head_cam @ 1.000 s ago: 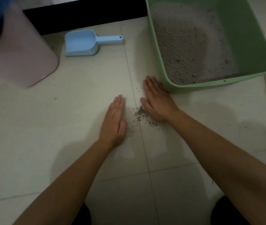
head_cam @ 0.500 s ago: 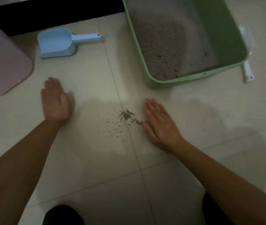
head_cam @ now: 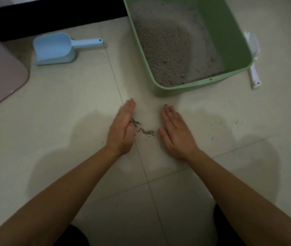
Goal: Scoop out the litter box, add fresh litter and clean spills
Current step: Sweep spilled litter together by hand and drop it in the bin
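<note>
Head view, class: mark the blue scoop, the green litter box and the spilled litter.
blue scoop (head_cam: 54, 48): head view, middle of its bowl.
green litter box (head_cam: 230, 32): head view, right inner wall.
spilled litter (head_cam: 146, 132): head view, middle of streak.

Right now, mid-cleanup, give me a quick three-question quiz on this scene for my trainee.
1. True or false: the blue scoop lies on the floor, apart from both hands.
2. The spilled litter lies: A) in the scoop, B) on the floor between the left hand and the right hand, C) under the pink bin.
3. Which hand stands on its edge against the spilled litter?
Key: 1 true; 2 B; 3 the left hand.
</note>
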The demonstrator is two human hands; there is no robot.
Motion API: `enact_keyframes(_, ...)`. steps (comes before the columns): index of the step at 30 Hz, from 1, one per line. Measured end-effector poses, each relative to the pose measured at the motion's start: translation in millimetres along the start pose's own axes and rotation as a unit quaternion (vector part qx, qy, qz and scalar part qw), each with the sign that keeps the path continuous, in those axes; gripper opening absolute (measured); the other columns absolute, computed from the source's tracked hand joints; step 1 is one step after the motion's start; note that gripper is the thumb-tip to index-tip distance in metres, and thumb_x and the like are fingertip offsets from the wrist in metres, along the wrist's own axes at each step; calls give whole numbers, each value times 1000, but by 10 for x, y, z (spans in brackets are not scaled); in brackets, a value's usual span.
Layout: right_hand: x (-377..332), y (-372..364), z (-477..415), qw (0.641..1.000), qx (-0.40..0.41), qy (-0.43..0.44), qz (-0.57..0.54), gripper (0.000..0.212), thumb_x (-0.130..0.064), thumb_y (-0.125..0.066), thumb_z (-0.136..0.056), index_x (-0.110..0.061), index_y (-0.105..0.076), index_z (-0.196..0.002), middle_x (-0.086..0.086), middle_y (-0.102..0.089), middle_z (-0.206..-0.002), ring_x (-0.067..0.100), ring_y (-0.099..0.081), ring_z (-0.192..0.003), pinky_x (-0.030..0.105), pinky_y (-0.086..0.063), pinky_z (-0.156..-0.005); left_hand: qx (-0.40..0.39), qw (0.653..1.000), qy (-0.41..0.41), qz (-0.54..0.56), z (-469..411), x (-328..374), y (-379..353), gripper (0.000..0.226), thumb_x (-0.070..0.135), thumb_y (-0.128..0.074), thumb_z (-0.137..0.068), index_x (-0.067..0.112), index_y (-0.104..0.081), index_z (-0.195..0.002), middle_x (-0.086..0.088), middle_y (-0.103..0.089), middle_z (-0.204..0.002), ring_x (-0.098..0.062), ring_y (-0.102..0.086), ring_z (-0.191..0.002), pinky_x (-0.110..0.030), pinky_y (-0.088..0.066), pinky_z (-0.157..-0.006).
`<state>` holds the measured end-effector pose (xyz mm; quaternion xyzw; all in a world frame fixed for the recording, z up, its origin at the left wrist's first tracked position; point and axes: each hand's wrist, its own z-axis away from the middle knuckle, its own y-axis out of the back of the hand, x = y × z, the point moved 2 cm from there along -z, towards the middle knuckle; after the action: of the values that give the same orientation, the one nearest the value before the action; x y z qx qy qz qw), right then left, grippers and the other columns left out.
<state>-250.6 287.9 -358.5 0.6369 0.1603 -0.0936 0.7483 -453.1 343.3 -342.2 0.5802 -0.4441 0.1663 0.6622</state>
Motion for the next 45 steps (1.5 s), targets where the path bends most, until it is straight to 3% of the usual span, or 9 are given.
enact_keyframes(7,1519,523,456,915,131,-380,25,77,-55,-14,-97,-5,-12,-155,15,-7,-163,32,-1,-150,46,1,-122,111,980,128,-105,436,-260,103,74,24,-22,-84,0,-15,-153,-13,-14,-161,-20,-6,-151,-49,1,-121)
enact_keyframes(10,1748,515,599,903,93,-419,6,83,-57,-11,-95,2,-9,-154,20,-4,-162,36,-1,-150,46,-2,-122,96,982,141,-82,448,-115,-222,72,27,-22,-86,0,-16,-152,-13,-16,-161,-21,-9,-150,-47,-4,-122)
enact_keyframes(17,456,15,192,979,45,-195,40,71,-47,-14,-100,0,-12,-154,18,-7,-162,29,-2,-151,41,-3,-123,64,985,122,104,84,376,-651,72,35,-22,-88,1,-21,-151,-1,-18,-157,-12,-14,-148,-31,-4,-122)
enact_keyframes(22,-315,-227,28,993,22,-115,8,72,-48,-17,-100,-3,-5,-155,15,0,-163,23,7,-151,39,1,-123,161,938,201,233,-92,153,-235,54,19,-29,-95,2,-39,-145,-4,-41,-149,-14,-36,-140,-22,-24,-117)
enact_keyframes(27,-788,-397,-42,1000,-22,-2,7,71,-45,-25,-100,-3,-7,-155,15,-1,-163,22,7,-151,40,-1,-123,255,862,327,291,-117,-465,356,61,40,-41,-91,7,-45,-143,-2,-49,-145,-12,-44,-135,-33,-28,-118)
enact_keyframes(32,-706,-275,-111,992,-36,106,-49,67,-38,-31,-101,-1,-14,-154,14,-8,-163,21,-2,-151,37,-7,-123,183,949,215,141,24,-353,386,63,27,-26,-91,1,-36,-147,-9,-37,-153,-11,-32,-140,-19,-21,-117)
enact_keyframes(35,-328,-137,-278,996,-18,79,-24,72,-46,-26,-99,-1,-15,-154,17,-11,-162,24,-6,-151,36,-5,-123,175,961,181,118,19,-332,340,61,17,-27,-90,-3,-35,-146,-13,-35,-153,-11,-31,-139,-15,-21,-116)
enact_keyframes(39,-195,-42,-613,995,-55,76,26,81,-59,-21,-97,-6,-6,-156,13,-3,-164,21,1,-151,36,-1,-123,173,962,187,97,58,-378,385,59,17,-27,-90,-3,-35,-146,-13,-35,-153,-17,-31,-142,-24,-22,-119)
enact_keyframes(45,-707,-292,-431,955,-95,273,62,75,-54,-28,-99,-4,-17,-155,15,-12,-162,27,-5,-151,42,-10,-122,92,989,116,-26,186,-570,515,68,32,-22,-89,-2,-35,-147,-17,-35,-153,-28,-32,-143,-45,-25,-118)
